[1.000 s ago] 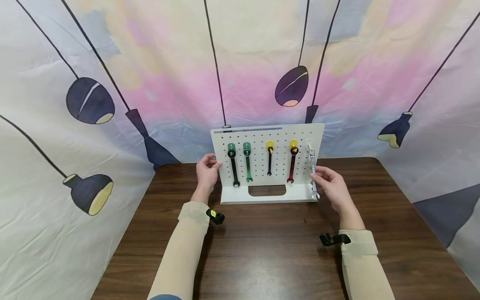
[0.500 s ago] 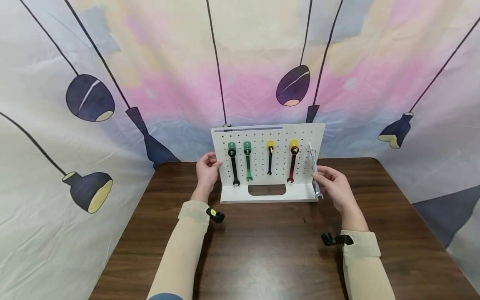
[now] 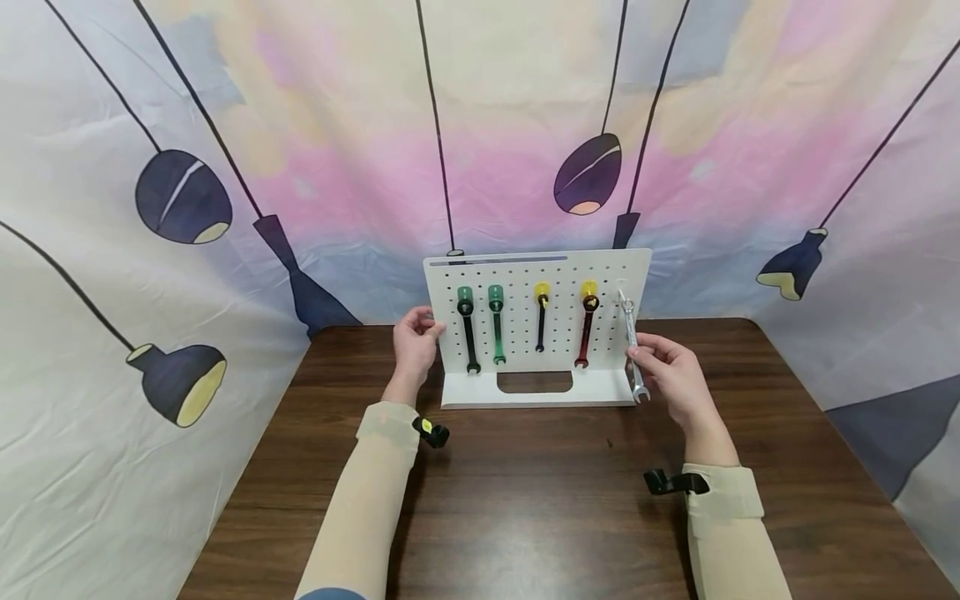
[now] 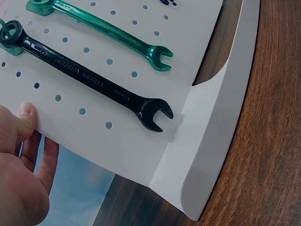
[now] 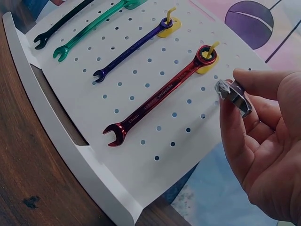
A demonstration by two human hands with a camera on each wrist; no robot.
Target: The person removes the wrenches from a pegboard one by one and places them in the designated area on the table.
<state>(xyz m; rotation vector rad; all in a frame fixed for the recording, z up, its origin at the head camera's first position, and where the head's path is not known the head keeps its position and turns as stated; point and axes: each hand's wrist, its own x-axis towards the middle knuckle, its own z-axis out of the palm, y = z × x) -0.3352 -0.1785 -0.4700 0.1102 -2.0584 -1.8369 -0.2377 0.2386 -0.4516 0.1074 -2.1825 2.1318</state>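
Observation:
A white pegboard stand [image 3: 519, 333] is upright on the table. My left hand [image 3: 414, 346] grips its left edge, thumb [image 4: 27, 123] on the front face and fingers behind. At the board's right side my right hand [image 3: 675, 379] pinches a silver combination wrench [image 3: 630, 321] between thumb and fingers. Its ring end is up by a pale hook [image 3: 621, 293], and the open end tilts out toward the lower right. In the right wrist view this silver wrench [image 5: 237, 97] appears end-on, with most of its length hidden.
Hanging on the board are a black wrench [image 4: 80, 73], a green wrench [image 4: 103, 28], a blue wrench [image 5: 134, 48] and a red wrench [image 5: 160, 98]. Green hooks carry the first two, yellow hooks the others. Behind the brown wooden table [image 3: 525, 500] hangs a patterned cloth [image 3: 337, 125].
The silver wrench's lower end has swung slightly right and away from the board, along with my right hand. My left hand keeps its grip on the board's edge.

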